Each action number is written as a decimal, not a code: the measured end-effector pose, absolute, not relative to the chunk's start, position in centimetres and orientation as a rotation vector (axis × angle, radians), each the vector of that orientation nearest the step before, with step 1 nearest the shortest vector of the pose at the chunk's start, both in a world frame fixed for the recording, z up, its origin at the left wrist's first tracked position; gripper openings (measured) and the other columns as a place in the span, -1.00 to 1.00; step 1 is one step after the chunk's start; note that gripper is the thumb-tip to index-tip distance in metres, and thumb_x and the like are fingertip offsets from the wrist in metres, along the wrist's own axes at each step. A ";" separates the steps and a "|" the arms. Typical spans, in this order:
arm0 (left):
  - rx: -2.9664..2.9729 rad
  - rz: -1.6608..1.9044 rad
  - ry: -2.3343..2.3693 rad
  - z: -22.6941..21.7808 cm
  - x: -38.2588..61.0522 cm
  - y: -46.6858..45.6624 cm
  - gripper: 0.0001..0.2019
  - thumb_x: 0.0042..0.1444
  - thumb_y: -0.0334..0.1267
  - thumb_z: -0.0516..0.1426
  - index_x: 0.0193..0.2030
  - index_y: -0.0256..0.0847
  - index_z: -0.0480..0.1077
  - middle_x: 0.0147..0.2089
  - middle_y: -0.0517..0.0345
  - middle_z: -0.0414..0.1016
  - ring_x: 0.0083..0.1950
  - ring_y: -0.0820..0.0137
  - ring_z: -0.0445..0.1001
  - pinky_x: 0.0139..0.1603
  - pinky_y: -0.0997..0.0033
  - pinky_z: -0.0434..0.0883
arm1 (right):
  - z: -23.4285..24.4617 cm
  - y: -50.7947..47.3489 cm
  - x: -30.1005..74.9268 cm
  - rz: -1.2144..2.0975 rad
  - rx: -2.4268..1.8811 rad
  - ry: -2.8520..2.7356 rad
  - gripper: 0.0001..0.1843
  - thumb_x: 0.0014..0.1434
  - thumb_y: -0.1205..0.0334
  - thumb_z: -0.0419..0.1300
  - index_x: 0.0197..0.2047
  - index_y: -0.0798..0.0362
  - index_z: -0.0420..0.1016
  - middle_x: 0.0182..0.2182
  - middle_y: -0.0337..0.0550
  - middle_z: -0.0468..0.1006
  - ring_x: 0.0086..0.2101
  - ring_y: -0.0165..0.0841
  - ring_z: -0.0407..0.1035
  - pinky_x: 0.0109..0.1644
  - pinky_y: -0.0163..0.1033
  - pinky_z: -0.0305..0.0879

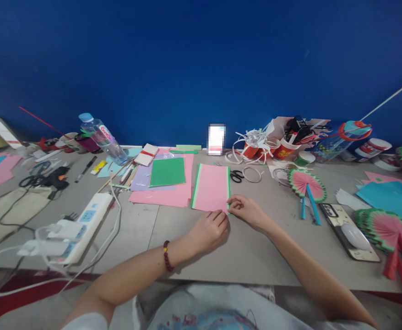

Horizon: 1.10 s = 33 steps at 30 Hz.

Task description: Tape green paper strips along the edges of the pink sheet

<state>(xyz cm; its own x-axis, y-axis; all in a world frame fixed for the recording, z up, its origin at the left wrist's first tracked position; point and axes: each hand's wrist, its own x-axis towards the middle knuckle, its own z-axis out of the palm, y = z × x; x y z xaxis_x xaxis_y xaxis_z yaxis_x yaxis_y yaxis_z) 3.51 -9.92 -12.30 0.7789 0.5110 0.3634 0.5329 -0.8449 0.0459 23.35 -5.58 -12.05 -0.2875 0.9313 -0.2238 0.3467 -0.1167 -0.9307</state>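
A sheet of pink paper (212, 188) with green and pale strips along its left and right sides lies flat on the table in front of me. My left hand (209, 230), a beaded bracelet at its wrist, is closed at the sheet's near edge, close to the right corner. Its fingertips are mostly hidden beneath the knuckles. At the same corner my right hand (245, 210) is closed, thumb and fingers together on the green right edge. Black-handled scissors (236, 176) and a ring of white tape (252, 174) lie just beyond the right hand.
Left of the sheet is green paper (167, 172) on pink and purple sheets. A power strip (87, 224), cables and a tilted bottle (106, 140) stand further left. To the right are watermelon-patterned paper fans (306, 185), a phone (338, 217) with a mouse on it, and red paper cups (285, 150).
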 end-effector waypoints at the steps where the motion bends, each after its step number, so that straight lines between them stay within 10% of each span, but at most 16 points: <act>1: -2.909 -0.567 -0.855 -12.3 3.5 -9.9 -0.71 0.24 -0.32 0.00 0.02 -0.43 0.33 -0.09 -0.12 0.46 0.01 0.20 0.43 -0.07 0.24 0.39 | -12.0 -5.6 23.4 1.410 -1.421 -1.632 -0.72 -0.05 0.18 0.25 -0.24 0.06 0.41 -0.54 -0.31 0.44 -0.52 -0.45 0.28 -0.41 -0.33 0.15; 33: -2.884 -0.542 -0.845 -11.9 3.6 -10.1 -0.71 0.25 -0.31 -0.02 0.01 -0.44 0.34 -0.09 -0.14 0.48 0.02 0.19 0.42 -0.05 0.23 0.38 | -11.3 -5.8 23.1 1.521 -1.430 -1.559 -0.70 -0.05 0.14 0.26 -0.27 0.01 0.28 -0.59 -0.39 0.36 -0.63 -0.51 0.12 -0.59 -0.39 -0.03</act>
<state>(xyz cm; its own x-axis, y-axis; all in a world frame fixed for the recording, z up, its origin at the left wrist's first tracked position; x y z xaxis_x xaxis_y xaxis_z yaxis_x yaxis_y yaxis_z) 3.65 -10.08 -11.89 0.7841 0.5061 0.3591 0.5373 -0.8433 0.0153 23.11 -5.75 -11.33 -0.2996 0.9090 -0.2898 0.3125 -0.1935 -0.9300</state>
